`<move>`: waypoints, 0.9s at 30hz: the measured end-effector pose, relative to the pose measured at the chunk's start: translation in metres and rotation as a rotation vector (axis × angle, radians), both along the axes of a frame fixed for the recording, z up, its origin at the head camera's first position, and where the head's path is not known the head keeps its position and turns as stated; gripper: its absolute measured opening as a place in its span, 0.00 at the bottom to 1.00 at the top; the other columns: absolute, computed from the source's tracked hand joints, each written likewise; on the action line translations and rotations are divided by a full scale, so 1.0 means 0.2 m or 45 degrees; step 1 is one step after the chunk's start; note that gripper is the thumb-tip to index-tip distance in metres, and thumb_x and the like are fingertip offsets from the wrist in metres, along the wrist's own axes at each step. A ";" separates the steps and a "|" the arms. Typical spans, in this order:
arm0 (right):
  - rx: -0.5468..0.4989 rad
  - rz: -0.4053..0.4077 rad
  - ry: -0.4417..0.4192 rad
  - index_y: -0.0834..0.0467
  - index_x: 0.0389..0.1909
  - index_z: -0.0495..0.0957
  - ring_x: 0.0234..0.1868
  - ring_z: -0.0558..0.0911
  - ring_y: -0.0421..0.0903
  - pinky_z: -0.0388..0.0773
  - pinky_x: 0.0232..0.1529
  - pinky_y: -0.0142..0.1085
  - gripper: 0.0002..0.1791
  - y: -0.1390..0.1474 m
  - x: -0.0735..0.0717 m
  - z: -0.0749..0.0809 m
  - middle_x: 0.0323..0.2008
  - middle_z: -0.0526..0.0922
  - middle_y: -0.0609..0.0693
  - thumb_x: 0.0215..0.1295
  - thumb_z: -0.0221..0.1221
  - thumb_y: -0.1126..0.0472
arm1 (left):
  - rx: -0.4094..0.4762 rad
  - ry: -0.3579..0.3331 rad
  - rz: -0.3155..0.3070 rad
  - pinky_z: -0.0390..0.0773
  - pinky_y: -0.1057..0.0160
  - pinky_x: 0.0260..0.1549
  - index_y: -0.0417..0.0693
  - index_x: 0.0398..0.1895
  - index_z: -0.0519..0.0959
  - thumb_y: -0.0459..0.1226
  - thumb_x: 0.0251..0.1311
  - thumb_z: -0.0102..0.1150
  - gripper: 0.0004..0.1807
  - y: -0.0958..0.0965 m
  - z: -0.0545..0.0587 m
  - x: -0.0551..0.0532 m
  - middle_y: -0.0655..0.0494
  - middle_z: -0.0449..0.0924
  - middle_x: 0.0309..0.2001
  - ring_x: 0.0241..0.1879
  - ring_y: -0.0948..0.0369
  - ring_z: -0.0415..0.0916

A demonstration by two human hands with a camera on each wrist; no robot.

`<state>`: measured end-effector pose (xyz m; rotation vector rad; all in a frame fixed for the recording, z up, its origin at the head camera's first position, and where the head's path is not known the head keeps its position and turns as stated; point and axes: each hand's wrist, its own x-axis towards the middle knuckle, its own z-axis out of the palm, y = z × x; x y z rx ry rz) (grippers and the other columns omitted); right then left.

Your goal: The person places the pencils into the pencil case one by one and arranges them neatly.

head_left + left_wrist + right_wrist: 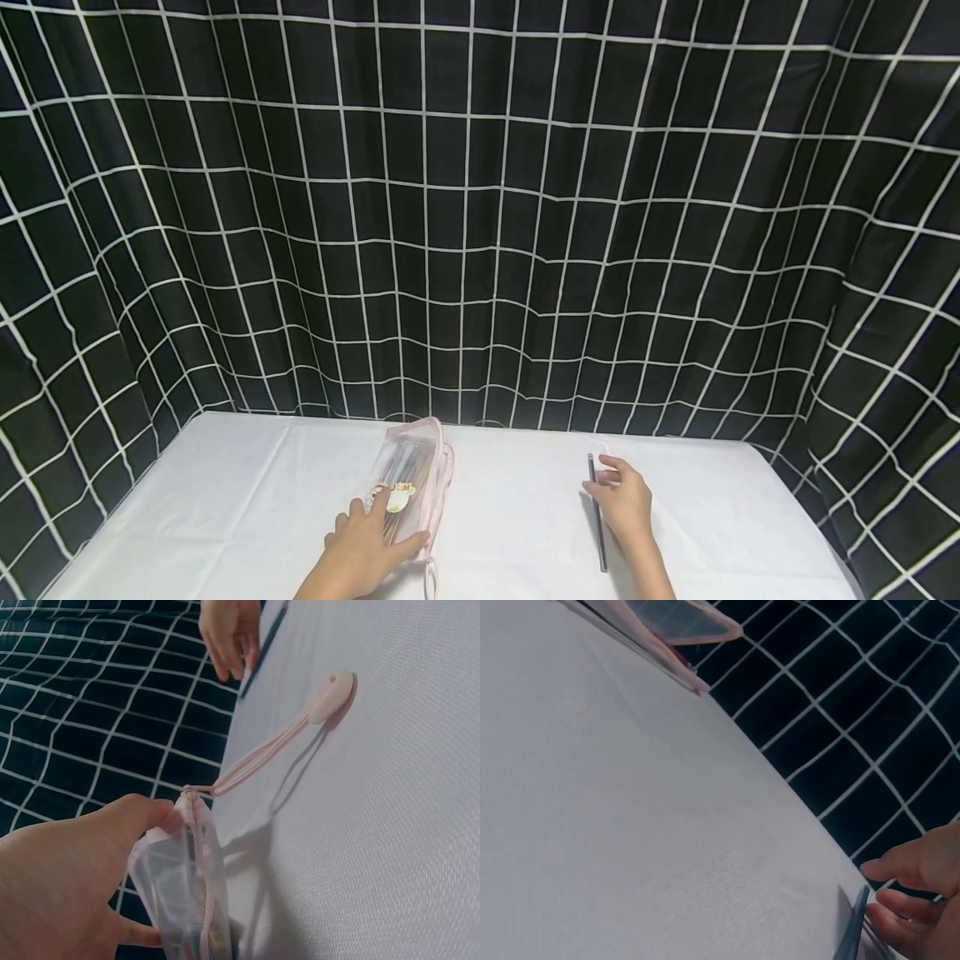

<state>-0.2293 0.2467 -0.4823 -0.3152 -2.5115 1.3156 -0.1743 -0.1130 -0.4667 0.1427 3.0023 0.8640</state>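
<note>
A clear pencil case [420,517] with pink trim lies at the left of the white table, several pens or pencils [405,458] showing through it. My left hand [360,546] grips its near end, thumb at the pink edge and index finger across the front by a cartoon label [401,497]. From the zip corner hangs a pink loop strap [262,754] with a pale pink tab [331,697]. On the right lies a long, thin dark stick [601,537], pencil-like. Around its far part my right hand [624,497] hovers, thumb and fingers apart.
The white cloth-covered table [517,517] runs between the two hands. Behind it and at both sides hangs a black curtain [480,217] with a white grid. The table's far edge lies close beyond the pencil case and the stick.
</note>
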 end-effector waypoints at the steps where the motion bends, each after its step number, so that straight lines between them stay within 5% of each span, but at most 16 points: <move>1: -0.002 -0.003 -0.011 0.75 0.66 0.72 0.56 0.83 0.73 0.82 0.55 0.59 0.30 0.00 0.00 0.00 0.52 0.83 0.75 0.64 0.66 0.68 | 0.001 0.002 0.000 0.71 0.22 0.50 0.32 0.74 0.67 0.65 0.60 0.66 0.53 0.00 0.00 0.00 0.21 0.72 0.57 0.56 0.25 0.73; 12: 0.035 0.003 -0.062 0.76 0.62 0.75 0.51 0.86 0.69 0.82 0.54 0.58 0.32 0.03 -0.01 -0.05 0.47 0.86 0.72 0.57 0.71 0.69 | -0.007 -0.009 -0.011 0.71 0.22 0.51 0.32 0.74 0.67 0.65 0.61 0.66 0.53 0.00 0.00 0.00 0.20 0.71 0.58 0.57 0.24 0.72; 19: 0.085 -0.001 -0.096 0.77 0.58 0.77 0.34 0.88 0.55 0.86 0.41 0.48 0.31 0.03 -0.01 -0.03 0.32 0.87 0.61 0.53 0.74 0.69 | -0.002 0.001 -0.006 0.72 0.24 0.50 0.34 0.75 0.67 0.65 0.62 0.65 0.52 0.00 0.00 0.01 0.23 0.71 0.58 0.55 0.28 0.73; 27: 0.033 0.019 -0.142 0.77 0.54 0.79 0.23 0.83 0.42 0.84 0.27 0.34 0.27 0.04 0.01 -0.01 0.28 0.86 0.57 0.53 0.73 0.72 | -0.023 -0.010 -0.014 0.72 0.23 0.50 0.33 0.75 0.66 0.66 0.63 0.64 0.53 0.00 0.00 0.01 0.21 0.71 0.59 0.56 0.26 0.73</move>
